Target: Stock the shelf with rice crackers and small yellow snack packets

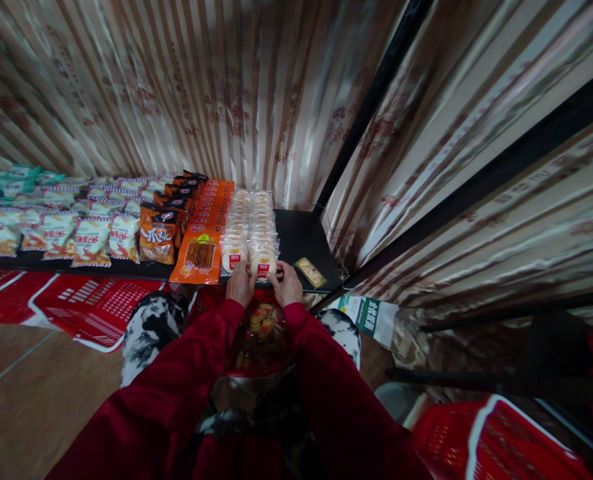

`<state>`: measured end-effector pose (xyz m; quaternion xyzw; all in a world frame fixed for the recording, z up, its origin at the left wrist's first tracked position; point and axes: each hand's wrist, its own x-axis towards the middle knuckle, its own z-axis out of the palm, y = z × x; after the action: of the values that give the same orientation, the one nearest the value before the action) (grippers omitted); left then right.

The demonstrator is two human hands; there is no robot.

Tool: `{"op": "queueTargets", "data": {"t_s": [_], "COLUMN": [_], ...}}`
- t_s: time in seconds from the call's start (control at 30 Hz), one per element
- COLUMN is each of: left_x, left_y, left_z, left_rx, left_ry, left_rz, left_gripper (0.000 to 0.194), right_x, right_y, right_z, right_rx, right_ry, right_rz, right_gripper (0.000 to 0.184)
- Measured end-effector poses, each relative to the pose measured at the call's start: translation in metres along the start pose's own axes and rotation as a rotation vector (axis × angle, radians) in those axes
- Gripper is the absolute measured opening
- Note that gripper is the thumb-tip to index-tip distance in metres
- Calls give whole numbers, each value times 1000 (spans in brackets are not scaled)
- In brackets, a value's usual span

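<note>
My left hand (241, 284) and my right hand (287, 285) grip the two lower sides of a clear-wrapped rice cracker packet (263, 261) with a red label. It stands at the front of the right-hand row of rice crackers, at the shelf's edge. A second row of rice cracker packets (235, 230) runs alongside on the left, close to my left fingers. Beside that row lie orange snack packets (201, 237) showing brown sticks. To the right of my right hand, a small yellowish wrapped snack (310, 273) lies by itself on the black shelf (301, 233).
Orange-and-black snack bags (157, 233) and several rows of white snack bags (91, 237) fill the shelf's left. Under the shelf, between my knees, a red basket (201, 300) holds wrapped snacks. Red baskets (89, 303) stand lower left. A black post (364, 113) and patterned curtain (276, 87) rise behind.
</note>
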<state>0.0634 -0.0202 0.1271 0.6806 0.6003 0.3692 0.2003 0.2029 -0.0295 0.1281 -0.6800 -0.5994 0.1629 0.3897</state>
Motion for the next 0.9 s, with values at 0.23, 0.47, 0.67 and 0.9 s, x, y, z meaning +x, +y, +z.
{"op": "queueTargets", "data": {"t_s": [0.23, 0.47, 0.67, 0.9], "left_x": [2, 5, 5, -5], "left_y": [4, 5, 2, 1], "left_z": [-2, -2, 1, 2], "left_rx": [39, 56, 25, -1], "left_ry": [-14, -5, 17, 43], "left_rz": [-25, -7, -7, 9], "left_gripper": [22, 20, 19, 23], "right_x": [0, 1, 1, -5], "right_y": [-1, -2, -4, -8], "right_z": [0, 4, 6, 3], "right_rx": [-15, -41, -75, -48], "right_ry": [7, 4, 30, 52], "right_rz": [-9, 6, 13, -18], "right_gripper": [35, 33, 34, 35]}}
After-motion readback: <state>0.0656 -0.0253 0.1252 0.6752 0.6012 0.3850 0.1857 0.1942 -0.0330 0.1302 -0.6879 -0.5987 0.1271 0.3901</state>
